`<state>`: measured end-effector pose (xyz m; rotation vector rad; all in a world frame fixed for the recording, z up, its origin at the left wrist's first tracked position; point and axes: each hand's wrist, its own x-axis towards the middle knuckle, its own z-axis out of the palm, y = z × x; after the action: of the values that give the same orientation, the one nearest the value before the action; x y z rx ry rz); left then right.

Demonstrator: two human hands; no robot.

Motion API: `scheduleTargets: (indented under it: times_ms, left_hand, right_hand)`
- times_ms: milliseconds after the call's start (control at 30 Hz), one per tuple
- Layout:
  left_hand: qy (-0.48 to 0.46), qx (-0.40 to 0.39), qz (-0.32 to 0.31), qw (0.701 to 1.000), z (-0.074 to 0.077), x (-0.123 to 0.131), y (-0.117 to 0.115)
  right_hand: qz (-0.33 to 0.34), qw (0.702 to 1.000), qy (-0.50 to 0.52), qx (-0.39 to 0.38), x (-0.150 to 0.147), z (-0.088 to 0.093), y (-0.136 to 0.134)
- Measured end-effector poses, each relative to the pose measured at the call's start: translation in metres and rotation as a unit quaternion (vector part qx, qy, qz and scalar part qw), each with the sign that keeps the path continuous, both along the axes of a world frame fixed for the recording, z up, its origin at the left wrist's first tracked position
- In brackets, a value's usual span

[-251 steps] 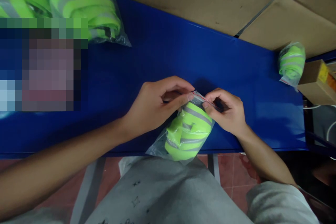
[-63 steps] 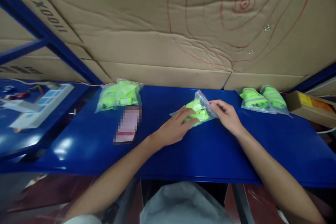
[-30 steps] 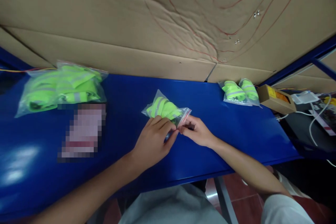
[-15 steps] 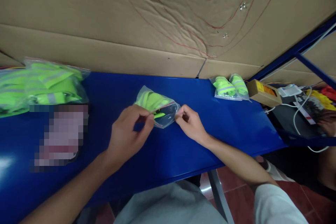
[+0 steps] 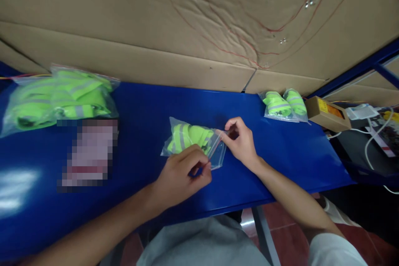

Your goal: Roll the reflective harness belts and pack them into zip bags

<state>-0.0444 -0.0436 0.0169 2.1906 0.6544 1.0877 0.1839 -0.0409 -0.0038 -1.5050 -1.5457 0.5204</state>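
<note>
A clear zip bag (image 5: 219,158) lies on the blue table, its mouth turned to the right. Inside it is a rolled neon-yellow reflective vest (image 5: 183,136) with grey stripes. My left hand (image 5: 183,172) pinches the near end of the bag's seal between thumb and index finger, and covers part of the bag. At the far end of the seal, my right hand (image 5: 241,139) grips the bag's edge with thumb and fingertip, its other fingers curled.
Larger bagged yellow vests (image 5: 65,97) lie at the back left, above a pixelated flat object (image 5: 90,151). Two smaller bagged vests (image 5: 282,106) stand at the back right, beside a cardboard box (image 5: 327,113) and white cables. A cardboard wall (image 5: 140,58) rises behind the blue table (image 5: 149,102).
The view has shifted, so most things sit a little differently. The bag has turned, and my hands now hold the two ends of its seal, my left hand nearer me.
</note>
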Motion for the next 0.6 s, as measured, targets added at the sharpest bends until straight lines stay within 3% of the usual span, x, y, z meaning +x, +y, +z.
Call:
scheduleTargets:
  times_ms: [133,233,333,433,600]
  left_hand:
    - [0.080,0.125,0.041,0.988,-0.005,-0.006,0.014]
    - [0.218,0.220,0.062,0.949,-0.012,-0.017,0.035]
    - [0.290,0.195,0.069,0.934,-0.019,-0.023,0.050]
    - [0.292,0.153,0.096,0.939,-0.025,-0.021,0.053]
    - [0.244,0.152,0.130,0.949,-0.032,-0.010,0.044]
  right_hand:
    - [0.066,0.993,0.085,-0.054,0.008,-0.010,0.008]
    - [0.089,0.985,0.129,-0.067,0.012,-0.013,0.011]
    - [0.052,0.993,0.102,-0.019,0.014,-0.005,0.009]
    - [0.022,1.000,0.016,0.009,0.015,0.009,0.003]
    - [0.160,0.983,-0.012,-0.090,0.009,0.012,-0.006]
